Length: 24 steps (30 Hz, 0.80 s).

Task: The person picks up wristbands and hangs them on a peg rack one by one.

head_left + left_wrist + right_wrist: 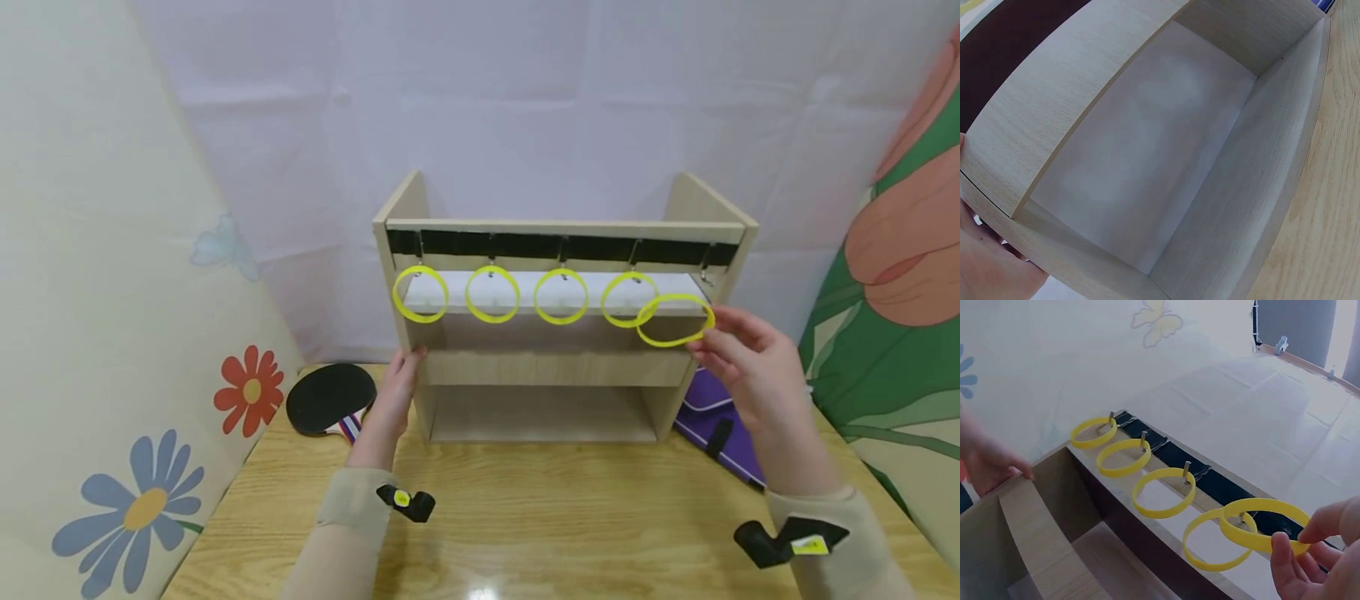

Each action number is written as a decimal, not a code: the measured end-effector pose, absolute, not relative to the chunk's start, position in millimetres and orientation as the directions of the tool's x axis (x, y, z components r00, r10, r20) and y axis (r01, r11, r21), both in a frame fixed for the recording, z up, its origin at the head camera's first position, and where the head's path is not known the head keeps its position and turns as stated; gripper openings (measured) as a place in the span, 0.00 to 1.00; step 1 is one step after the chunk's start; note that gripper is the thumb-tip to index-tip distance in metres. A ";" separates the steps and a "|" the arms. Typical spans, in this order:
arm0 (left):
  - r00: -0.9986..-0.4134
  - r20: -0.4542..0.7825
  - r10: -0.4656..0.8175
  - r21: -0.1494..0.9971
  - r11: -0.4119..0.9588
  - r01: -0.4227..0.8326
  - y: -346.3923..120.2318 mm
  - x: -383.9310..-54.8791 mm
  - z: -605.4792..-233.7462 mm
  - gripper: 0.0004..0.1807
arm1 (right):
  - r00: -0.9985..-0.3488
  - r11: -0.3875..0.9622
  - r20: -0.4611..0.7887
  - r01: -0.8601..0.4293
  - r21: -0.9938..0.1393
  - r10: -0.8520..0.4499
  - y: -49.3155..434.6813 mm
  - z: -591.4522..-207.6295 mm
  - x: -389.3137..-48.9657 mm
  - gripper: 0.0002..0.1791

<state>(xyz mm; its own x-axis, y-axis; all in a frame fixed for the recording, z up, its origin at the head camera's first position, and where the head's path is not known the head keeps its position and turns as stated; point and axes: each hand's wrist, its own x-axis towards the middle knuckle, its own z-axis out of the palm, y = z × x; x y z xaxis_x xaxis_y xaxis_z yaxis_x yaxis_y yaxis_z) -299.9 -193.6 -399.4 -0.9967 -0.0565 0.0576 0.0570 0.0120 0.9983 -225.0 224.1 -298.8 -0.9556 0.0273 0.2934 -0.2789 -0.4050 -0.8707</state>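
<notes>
A small wooden shelf stands on the table, with a black strip and several metal hooks along its upper front. Yellow rings hang in a row from the hooks. My right hand pinches another yellow ring between thumb and fingers. In the head view this ring is tilted, overlaps the rightmost hanging ring and lies below the bare right-end hook. My left hand grips the shelf's left side panel, its fingers partly hidden behind the panel in the left wrist view.
A black table tennis paddle lies left of the shelf, beside my left forearm. Behind my right hand, a purple case rests against the shelf's right side. Patterned cloths hang around the wooden table.
</notes>
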 end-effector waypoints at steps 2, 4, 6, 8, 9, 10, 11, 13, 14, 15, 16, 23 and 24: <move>-0.997 0.056 -0.056 0.998 0.009 0.055 -193.6 -300.0 -399.3 0.28 | -0.958 -0.455 0.285 -0.268 -0.849 0.032 229.7 -295.2 -226.9 0.14; -0.997 0.051 -0.053 0.999 0.005 0.051 -193.7 -300.5 -399.7 0.28 | -0.960 -0.515 0.277 -0.253 -0.819 0.032 235.7 -292.6 -229.2 0.14; -0.998 0.044 -0.053 0.999 0.002 0.044 -194.0 -300.9 -400.3 0.28 | -0.963 -0.569 0.269 -0.238 -0.787 0.030 240.6 -290.8 -232.0 0.15; -0.998 0.042 -0.053 0.999 0.004 0.042 -194.3 -301.1 -400.5 0.28 | -0.964 -0.612 0.263 -0.224 -0.758 0.026 243.8 -289.7 -235.5 0.15; -0.998 0.042 -0.056 0.999 0.004 0.042 -194.5 -301.2 -400.6 0.28 | -0.965 -0.626 0.261 -0.216 -0.749 0.021 244.7 -289.5 -237.1 0.15; -0.997 0.042 -0.058 0.999 0.005 0.042 -194.6 -301.3 -400.5 0.28 | -0.966 -0.637 0.258 -0.210 -0.741 0.019 245.8 -289.9 -238.5 0.15; -0.997 0.042 -0.059 0.999 0.008 0.041 -194.6 -301.3 -400.4 0.28 | -0.967 -0.647 0.253 -0.203 -0.735 0.016 246.4 -290.4 -239.8 0.15; -0.997 0.044 -0.062 0.999 0.011 0.043 -194.7 -301.6 -400.2 0.28 | -0.970 -0.663 0.243 -0.191 -0.724 0.014 247.3 -291.8 -242.2 0.14; -0.997 0.044 -0.062 0.999 0.011 0.044 -194.9 -301.9 -400.2 0.28 | -0.971 -0.668 0.238 -0.185 -0.721 0.013 247.8 -292.6 -243.2 0.14; -0.997 0.046 -0.061 0.999 0.010 0.045 -195.0 -302.2 -400.3 0.28 | -0.972 -0.671 0.235 -0.182 -0.719 0.012 248.2 -293.5 -244.1 0.14; -0.997 0.047 -0.059 0.999 0.010 0.047 -195.1 -302.3 -400.4 0.28 | -0.973 -0.672 0.230 -0.179 -0.719 0.012 248.5 -294.4 -245.2 0.14; -0.997 0.065 -0.036 0.998 -0.002 0.065 -197.0 -302.4 -403.2 0.29 | -0.978 -0.667 0.205 -0.170 -0.726 0.026 250.9 -302.4 -250.7 0.13; -0.997 0.065 -0.037 0.998 -0.001 0.065 -197.2 -302.3 -403.7 0.29 | -0.979 -0.661 0.203 -0.171 -0.731 0.028 251.1 -303.4 -251.1 0.13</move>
<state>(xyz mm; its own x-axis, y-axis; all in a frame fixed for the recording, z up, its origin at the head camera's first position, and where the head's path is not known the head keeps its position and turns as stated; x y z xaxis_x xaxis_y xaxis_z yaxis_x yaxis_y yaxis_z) -302.3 -197.2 -403.7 -0.9972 -0.0375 0.0646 0.0647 -0.0014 0.9979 -251.1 251.1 -303.4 -0.9788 0.0283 0.2029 -0.1707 -0.6607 -0.7310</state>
